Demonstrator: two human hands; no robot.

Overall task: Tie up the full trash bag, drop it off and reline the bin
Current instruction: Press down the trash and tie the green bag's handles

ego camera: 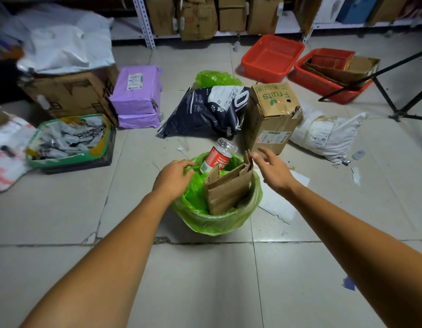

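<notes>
A small bin stands on the tiled floor, lined with a green trash bag whose edge is folded over the rim. Folded cardboard and a red-labelled plastic bottle stick up out of it. My left hand rests on the bag's left edge, fingers curled onto the green plastic. My right hand hovers at the upper right of the bin, fingers spread, close to the cardboard's top corner and holding nothing. A loose green bag lies on the floor further back.
Around the bin are a "Fruits" carton, a dark pet-litter sack, purple parcels, a green tray of packets, a white parcel bag, red baskets, a tripod leg and a white foam sheet.
</notes>
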